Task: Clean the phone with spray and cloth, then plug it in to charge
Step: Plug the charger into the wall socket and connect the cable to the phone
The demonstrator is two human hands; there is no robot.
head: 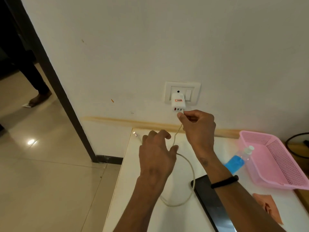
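- Counter (150, 215), white, runs from the lower middle of the view up to the wall, with a pale wooden strip (127, 121) along the wall just above its far edge.
- Pink basket (274, 158) of perforated plastic sits at the right side of the counter, near the wall.
- Phone (209, 200), dark and face up, lies flat on the counter at lower centre, partly hidden under the right forearm.
- Right hand (199, 126) is raised to the wall, its grip pinching the cable's plug (182, 112) between thumb and forefinger, right at the underside of the charger.
- Left hand (157, 153) hovers low over the counter with fingers loosely spread, its grip released; the cable passes beneath it, and whether they touch I cannot tell.
- Spray bottle (237, 159), clear with blue liquid, lies tilted just beside the basket's left wall.
- Cloth (267, 206), peach-coloured, lies on the counter to the right of the phone, below the basket.
- Cable (190, 168), white, hangs down from the right hand, loops across the counter beside the phone's near end, and ends in a free connector (135, 135) near the counter's far left corner.
- Charger (178, 102), a white block with ports on its underside, sits in the wall socket plate (195, 91).
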